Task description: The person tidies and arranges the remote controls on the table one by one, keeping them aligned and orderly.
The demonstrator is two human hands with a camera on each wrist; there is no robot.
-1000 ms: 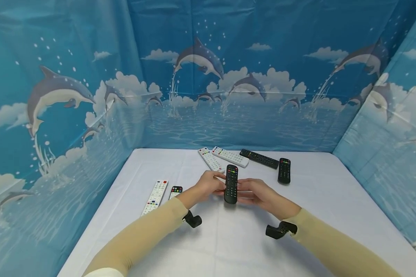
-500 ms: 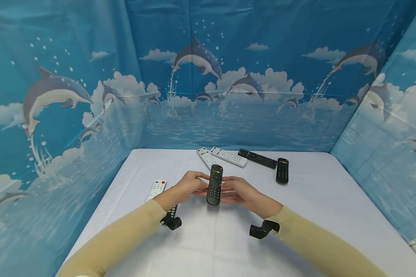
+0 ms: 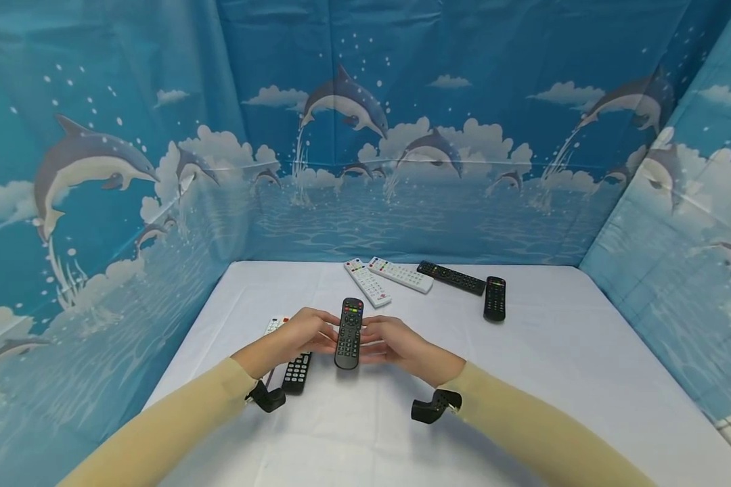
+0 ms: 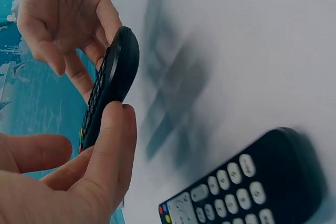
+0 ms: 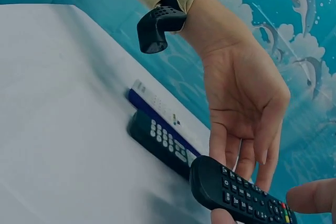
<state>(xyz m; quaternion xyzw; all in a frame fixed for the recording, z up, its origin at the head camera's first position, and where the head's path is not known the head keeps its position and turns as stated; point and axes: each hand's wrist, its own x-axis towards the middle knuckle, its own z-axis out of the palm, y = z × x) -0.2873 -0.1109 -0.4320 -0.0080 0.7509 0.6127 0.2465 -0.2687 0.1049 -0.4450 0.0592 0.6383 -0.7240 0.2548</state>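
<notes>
A black remote control (image 3: 348, 335) with rows of small buttons is held above the white table between both hands, tilted so its face shows. My left hand (image 3: 301, 336) grips its left edge, thumb near the upper side and fingers against the lower part. On the opposite edge, my right hand (image 3: 402, 345) holds it with thumb and fingers. The left wrist view shows the remote side-on, with left fingertips (image 4: 111, 121) against its back. Beside the left wrist lies a second black remote (image 3: 296, 375) with white buttons. A white remote (image 3: 274, 326) is mostly hidden by the left hand.
Toward the back edge lie two white remotes, one slanted (image 3: 368, 283) and one behind it (image 3: 400, 274). To their right are a long black remote (image 3: 451, 277) and a shorter black one (image 3: 495, 299). A dolphin-print curtain (image 3: 365, 210) surrounds the table (image 3: 524, 392).
Both hands have carried the black remote control leftward and slightly nearer. The slanted white remote at the back is uncovered, and more of the black one with white buttons shows.
</notes>
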